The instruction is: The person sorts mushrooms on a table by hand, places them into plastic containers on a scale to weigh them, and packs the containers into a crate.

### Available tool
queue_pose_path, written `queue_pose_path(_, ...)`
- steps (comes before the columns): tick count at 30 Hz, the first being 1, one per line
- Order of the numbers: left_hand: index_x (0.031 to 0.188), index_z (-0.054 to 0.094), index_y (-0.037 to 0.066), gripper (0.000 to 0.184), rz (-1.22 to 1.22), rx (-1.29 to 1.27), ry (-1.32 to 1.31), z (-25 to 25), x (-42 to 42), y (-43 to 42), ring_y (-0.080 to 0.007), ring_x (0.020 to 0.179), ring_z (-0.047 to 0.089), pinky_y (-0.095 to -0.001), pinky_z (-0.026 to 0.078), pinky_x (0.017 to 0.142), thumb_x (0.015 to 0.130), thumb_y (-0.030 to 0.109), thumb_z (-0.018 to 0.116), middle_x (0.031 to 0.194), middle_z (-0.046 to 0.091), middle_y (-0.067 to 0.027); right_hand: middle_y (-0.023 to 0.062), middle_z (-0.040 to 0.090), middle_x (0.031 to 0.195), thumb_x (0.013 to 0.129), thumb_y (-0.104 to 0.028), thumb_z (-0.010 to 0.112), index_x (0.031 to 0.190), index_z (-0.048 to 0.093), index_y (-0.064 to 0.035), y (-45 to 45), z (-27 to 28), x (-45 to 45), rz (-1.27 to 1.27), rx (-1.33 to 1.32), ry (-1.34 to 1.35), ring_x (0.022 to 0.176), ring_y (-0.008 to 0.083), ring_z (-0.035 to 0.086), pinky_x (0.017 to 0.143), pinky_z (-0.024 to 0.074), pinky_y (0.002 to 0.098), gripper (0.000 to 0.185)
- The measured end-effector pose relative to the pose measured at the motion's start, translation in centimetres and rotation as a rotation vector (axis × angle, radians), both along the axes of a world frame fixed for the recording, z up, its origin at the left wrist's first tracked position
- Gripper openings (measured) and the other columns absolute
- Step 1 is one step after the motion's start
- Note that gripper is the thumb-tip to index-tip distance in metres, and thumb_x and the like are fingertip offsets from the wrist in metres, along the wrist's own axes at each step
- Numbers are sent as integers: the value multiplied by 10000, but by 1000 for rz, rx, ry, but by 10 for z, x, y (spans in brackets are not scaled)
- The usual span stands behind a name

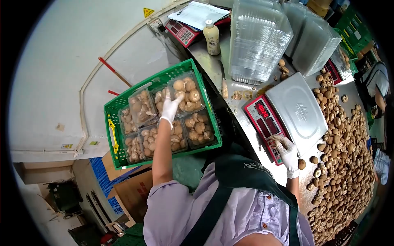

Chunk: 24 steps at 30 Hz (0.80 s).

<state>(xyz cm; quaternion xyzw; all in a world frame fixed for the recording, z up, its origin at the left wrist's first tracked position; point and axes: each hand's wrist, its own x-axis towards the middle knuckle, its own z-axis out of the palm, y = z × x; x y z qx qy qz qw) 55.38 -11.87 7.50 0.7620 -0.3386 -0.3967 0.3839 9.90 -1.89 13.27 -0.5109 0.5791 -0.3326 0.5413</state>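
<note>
My left hand [170, 107], in a white glove, is over the green crate [160, 78]. Its fingers are spread at the edge of a clear plastic tub of mushrooms [189, 93], touching its contents. Several more mushroom-filled tubs sit around it, one tub [141, 107] tilted on top of others. My right hand [286, 152], also gloved, is at the keypad of a red and silver weighing scale [295, 110]. A fingertip reaches the keys, the thumb is apart, and I see nothing held. Red digits glow on the display; the metal pan carries nothing.
Loose mushrooms [344, 164] are heaped along the right of the metal table. Stacks of clear tubs [258, 41] stand behind the scale. A knife [224, 84], a bottle [211, 39] and a second scale [180, 33] under papers lie nearby. Other people [376, 82] are at far right.
</note>
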Motion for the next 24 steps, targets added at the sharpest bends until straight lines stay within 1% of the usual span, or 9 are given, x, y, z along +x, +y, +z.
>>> queue_pose_path(4,1471,86,0,1029,-22,-4,-35,-12,6,-12,-294,1260,437,-341,337,1046,752,286,765,1383,418,-224,88,675,1001,910,-49,570,1097,620,45,2,-8,-2,20,-14,-7,898,126,615,836,486,249,216)
queue_pose_path(7,1279,478,16,628,-31,90,488,-8,29,-5,-128,834,616,-250,483,622,745,193,757,1053,620,-83,91,675,1006,907,-46,571,1109,617,43,-1,-12,-1,29,-13,-16,893,128,618,823,493,249,225)
queue_pose_path(8,1279,478,16,628,-27,86,484,7,20,2,-128,834,616,-250,483,622,745,193,757,1053,620,-83,88,676,1006,908,-45,570,1112,616,42,-2,-14,0,28,1,-25,889,126,617,819,493,247,227)
queue_pose_path(11,1154,554,43,405,142,-95,567,29,-1,30,-37,495,487,-154,297,388,773,87,684,852,627,-8,86,679,1006,909,-46,568,1118,615,37,-7,-11,3,78,-1,40,876,117,617,817,492,242,230)
queue_pose_path(15,1168,524,39,436,44,-333,752,30,-11,57,3,469,400,-134,263,387,762,30,684,881,617,3,88,683,1011,906,-53,573,1115,617,34,-14,4,13,120,-7,14,891,106,619,822,490,238,230)
queue_pose_path(16,1189,516,32,461,-17,-393,857,26,-16,62,-37,569,533,-137,393,452,756,10,672,954,624,-20,88,684,1014,902,-52,578,1116,616,32,-16,9,17,133,23,-2,902,105,620,825,488,236,233)
queue_pose_path(18,1225,496,14,485,9,-418,983,39,-56,65,-163,853,644,-246,538,708,764,16,645,1072,621,-86,87,660,1110,866,-32,606,1235,537,18,-18,-5,19,176,-38,-122,876,103,613,804,500,238,378)
queue_pose_path(20,1298,432,-10,585,-155,-422,1267,47,-100,55,-283,1132,557,-415,440,990,771,122,650,1212,572,-158,107,557,1289,798,-3,658,1368,406,-18,-22,13,27,145,62,-224,871,106,595,790,505,244,623)
queue_pose_path(24,1289,436,-7,533,-307,-370,1395,44,-197,35,-228,1060,588,-351,487,903,820,165,621,1176,580,-125,115,360,1452,723,-18,728,1473,191,-73,-24,27,22,55,-85,-305,1042,144,539,856,483,267,924)
